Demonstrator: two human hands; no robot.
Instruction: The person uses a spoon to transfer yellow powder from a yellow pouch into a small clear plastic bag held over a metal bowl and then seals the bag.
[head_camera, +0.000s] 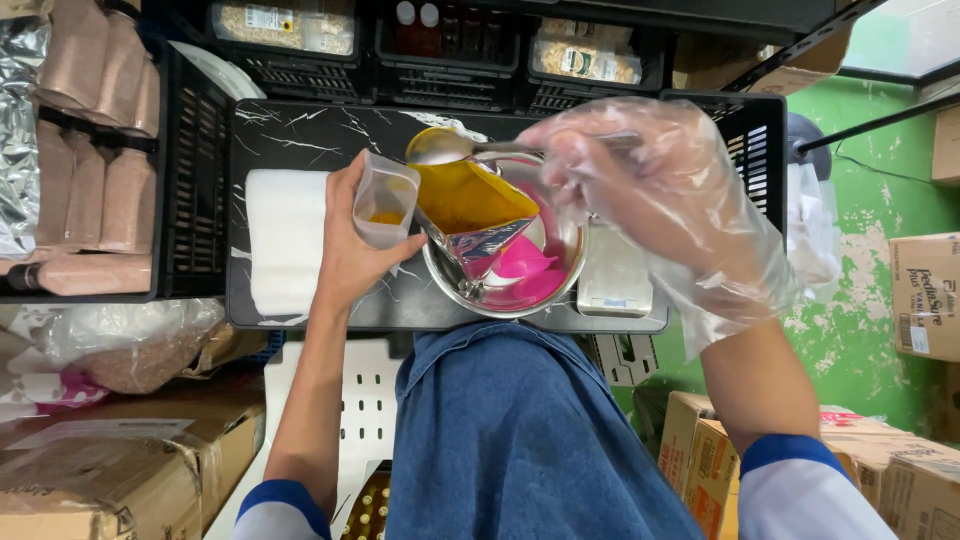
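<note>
My left hand (350, 250) holds a small clear plastic pouch (385, 200) with a little yellow powder at its bottom, upright beside a steel bowl (570, 262). My right hand (640, 190), in a loose clear plastic glove, grips a metal spoon (445, 146) whose bowl hovers above the pouch and the bowl's far rim. Inside the steel bowl lies an opened foil bag of yellow powder (465, 200) over a pink plastic scoop or cup (525, 265).
Everything rests on a black marble-pattern board (300, 135). A stack of white sheets (285, 240) lies left, a small digital scale (615, 280) right of the bowl. Black crates (200, 180) with pink filled pouches stand left, cardboard boxes (925, 295) right and below.
</note>
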